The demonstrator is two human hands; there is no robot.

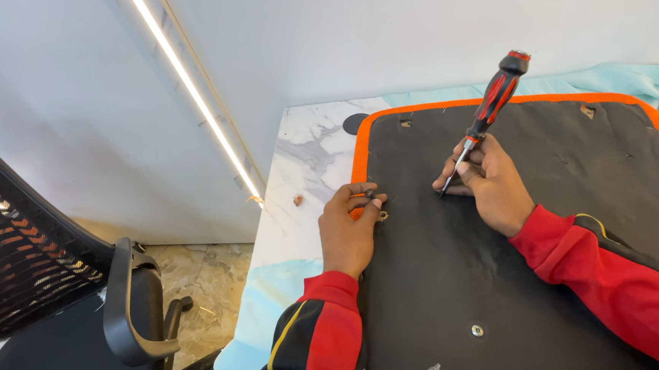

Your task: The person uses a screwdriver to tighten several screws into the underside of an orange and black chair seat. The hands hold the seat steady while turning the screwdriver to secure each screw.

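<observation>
A screwdriver [492, 106] with a red and black handle stands tilted in the upper right of the frame. Its thin metal tip touches a big black panel [503, 273] with an orange edge. The right hand [490, 186] is closed around the lower part of the screwdriver, near the metal shaft, and the handle sticks up above the fingers.

Just to the left, the left hand [347, 226] rests on the panel's orange edge. Its fingers are curled shut and pinch a small dark screw [370, 194]. Both arms wear red sleeves with black parts and a thin yellow line.

The panel lies flat on a white marble tabletop [305, 163] and fills most of the right half of the frame. A small round metal fitting [477, 330] sits on the panel near the bottom. A light blue cloth [264, 303] lies under the panel.

A black office chair [54, 301] with a mesh back stands in the lower left. A bright light strip [194, 94] runs along the white wall in the upper left.
</observation>
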